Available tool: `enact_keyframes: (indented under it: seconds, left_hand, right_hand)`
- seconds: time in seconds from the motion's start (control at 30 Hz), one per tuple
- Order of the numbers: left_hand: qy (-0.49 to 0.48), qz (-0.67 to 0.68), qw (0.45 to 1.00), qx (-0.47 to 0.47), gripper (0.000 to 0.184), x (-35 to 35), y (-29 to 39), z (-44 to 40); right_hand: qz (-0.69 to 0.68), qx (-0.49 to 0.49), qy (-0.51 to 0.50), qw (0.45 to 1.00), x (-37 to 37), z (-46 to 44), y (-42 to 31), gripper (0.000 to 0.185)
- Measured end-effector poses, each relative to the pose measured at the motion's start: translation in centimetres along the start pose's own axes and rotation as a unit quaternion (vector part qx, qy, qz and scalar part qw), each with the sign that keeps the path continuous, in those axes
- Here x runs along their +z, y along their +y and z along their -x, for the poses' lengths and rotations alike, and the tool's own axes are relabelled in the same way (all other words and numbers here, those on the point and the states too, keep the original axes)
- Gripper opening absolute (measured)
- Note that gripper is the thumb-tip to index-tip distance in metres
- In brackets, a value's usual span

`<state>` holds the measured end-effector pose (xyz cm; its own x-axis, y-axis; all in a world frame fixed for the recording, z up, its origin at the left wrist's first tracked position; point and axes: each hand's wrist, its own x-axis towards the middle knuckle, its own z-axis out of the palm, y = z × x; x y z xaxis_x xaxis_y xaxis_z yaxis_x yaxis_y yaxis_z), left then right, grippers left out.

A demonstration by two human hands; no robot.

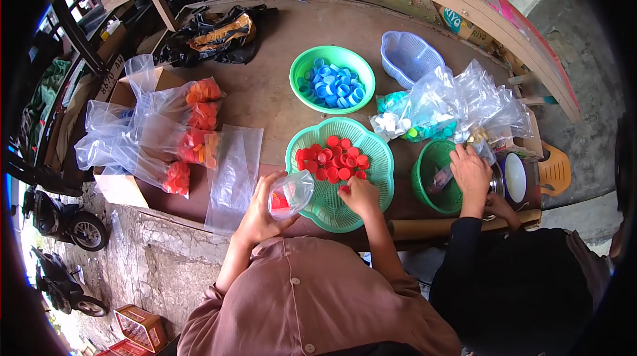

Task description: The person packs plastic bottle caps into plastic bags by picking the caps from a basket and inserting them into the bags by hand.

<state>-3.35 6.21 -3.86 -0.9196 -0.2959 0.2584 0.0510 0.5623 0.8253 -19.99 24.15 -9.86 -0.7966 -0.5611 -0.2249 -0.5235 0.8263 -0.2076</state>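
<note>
My left hand (257, 218) is wrapped round a clear plastic bag (300, 190) whose mouth gapes toward the basket. Some red bottle caps (280, 201) lie inside that bag. Over the near side of a light green plastic basket (379, 150), my right hand (362, 197) pinches a red bottle cap (344, 189) between its fingers. Many more red bottle caps (335, 158) are heaped toward the basket's far left part. Behind it stands a green bowl (296, 64) of blue bottle caps (335, 84).
Filled bags of red and orange caps (192, 137) lie left, beside flat empty bags (233, 163). A co-worker's hand (470, 173) is over a dark green basket (419, 187) at right. Bags of white and teal caps (424, 114), a lavender basket (411, 57) and a black bag (212, 34) lie farther back.
</note>
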Motion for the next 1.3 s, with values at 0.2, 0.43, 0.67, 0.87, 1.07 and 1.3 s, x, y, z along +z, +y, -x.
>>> enact_keyframes:
  seconds: [0.2, 0.43, 0.67, 0.87, 1.07, 1.3]
  left_hand:
    - [0.011, -0.005, 1.000, 0.021, 0.077, 0.0, 0.2, -0.4]
    - [0.011, -0.010, 0.999, 0.030, 0.077, 0.0, 0.1, -0.5]
    - [0.018, 0.011, 1.000, 0.018, 0.075, 0.1, -0.3, -0.2]
    - [0.024, 0.015, 0.999, 0.020, 0.075, 0.4, -0.5, -0.4]
    - [0.013, -0.016, 1.000, 0.023, 0.076, 0.2, -0.2, -0.3]
    - [0.013, -0.010, 1.000, 0.018, 0.077, 0.1, -0.1, -0.3]
  right_hand:
    - [-0.407, -0.239, 0.237, 0.849, -9.1, 3.3, -5.3, 0.028]
    - [-0.232, -0.358, 0.237, 0.873, -8.8, 4.7, -8.5, 0.041]
    - [-0.069, -0.020, 0.129, 0.989, -4.1, 0.0, -0.5, 0.028]
    - [0.019, 0.068, -0.006, 0.997, 1.6, -2.4, 2.2, 0.029]
    - [-0.389, -0.154, 0.105, 0.902, -5.9, 0.7, -1.2, 0.022]
    - [-0.385, -0.380, 0.142, 0.829, -9.4, 3.7, -8.2, 0.021]
